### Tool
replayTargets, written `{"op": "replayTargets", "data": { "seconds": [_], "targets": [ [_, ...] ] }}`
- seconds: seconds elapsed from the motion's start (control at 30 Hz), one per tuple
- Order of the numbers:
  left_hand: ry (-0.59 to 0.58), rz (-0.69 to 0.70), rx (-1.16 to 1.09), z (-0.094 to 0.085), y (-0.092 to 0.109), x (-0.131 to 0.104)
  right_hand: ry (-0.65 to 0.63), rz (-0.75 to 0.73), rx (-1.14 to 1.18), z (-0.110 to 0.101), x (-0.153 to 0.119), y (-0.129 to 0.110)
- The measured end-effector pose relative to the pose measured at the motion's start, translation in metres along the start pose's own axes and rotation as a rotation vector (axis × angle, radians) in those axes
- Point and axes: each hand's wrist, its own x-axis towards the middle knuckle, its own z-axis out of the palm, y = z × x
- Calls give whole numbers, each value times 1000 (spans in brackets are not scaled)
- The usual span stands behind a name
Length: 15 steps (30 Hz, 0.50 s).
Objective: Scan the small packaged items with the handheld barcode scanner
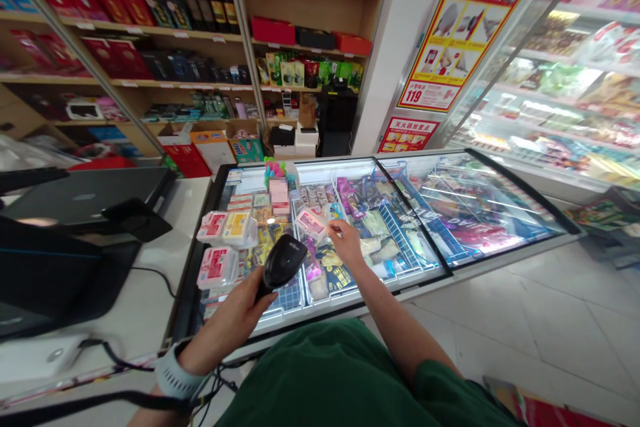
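My left hand point(243, 303) is wrapped round the handle of a black barcode scanner point(285, 260), its head over the glass-topped freezer. With my right hand point(345, 240) I pinch the right end of a small clear pack with a pink label point(311, 222), held just above the glass. To the left on the freezer lid sit a pack with a yellow label point(239, 227), a pink-labelled pack beside it point(213, 225) and another pink-labelled pack nearer me point(217, 265). A blurred pink card point(279, 195) stands near colourful curly decoration point(275, 170) at the far edge.
At the left a counter point(187, 213) bears a black monitor point(55, 273) and a cable. The freezer point(450, 273) stretches to the right, full of bagged goods. Behind it are shelves point(190, 33) of bottles and boxes. Black cables point(215, 383) hang near my left forearm.
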Motion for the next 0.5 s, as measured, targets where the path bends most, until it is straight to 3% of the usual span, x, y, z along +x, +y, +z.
{"op": "replayTargets", "data": {
  "seconds": [0.5],
  "targets": [
    [26,-16,49,2,-7,1,0,7,0,2,-1,2]
  ]
}}
